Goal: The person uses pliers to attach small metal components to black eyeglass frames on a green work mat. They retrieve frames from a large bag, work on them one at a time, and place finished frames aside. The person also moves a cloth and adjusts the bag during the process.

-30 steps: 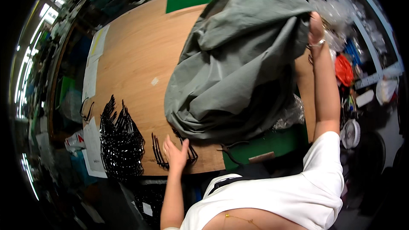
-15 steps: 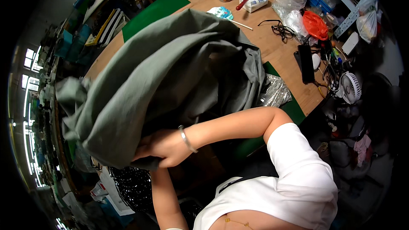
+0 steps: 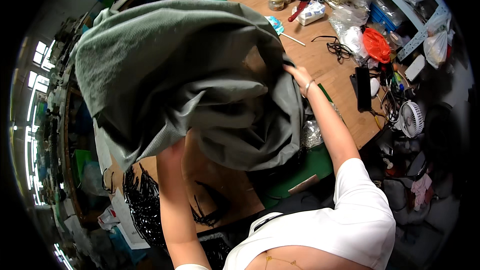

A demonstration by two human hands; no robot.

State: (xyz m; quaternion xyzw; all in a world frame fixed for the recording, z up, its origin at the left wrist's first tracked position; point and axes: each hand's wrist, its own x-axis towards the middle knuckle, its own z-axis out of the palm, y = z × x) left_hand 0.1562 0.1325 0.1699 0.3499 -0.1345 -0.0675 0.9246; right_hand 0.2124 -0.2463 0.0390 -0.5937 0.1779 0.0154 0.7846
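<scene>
Head view: right hand (image 3: 299,76) grips grey-green ribbed fabric (image 3: 180,65) at edge; left hand (image 3: 174,152) mostly hidden, grip unclear; fabric best lifted clear of glossy black strands (image 3: 142,207).

I see grey-green cloth (image 3: 125,65), finely lined, at ten o'clock; orange-red bag (image 3: 376,45) at two; green sheet (image 3: 317,162) at four; black strands (image 3: 142,215) at eight, white flecks there probably just glare.

Below the orange bag (image 3: 376,45), a black phone (image 3: 363,89) and white fan (image 3: 411,118) are resting; left of it, a jar (image 3: 276,2) is standing.
</scene>
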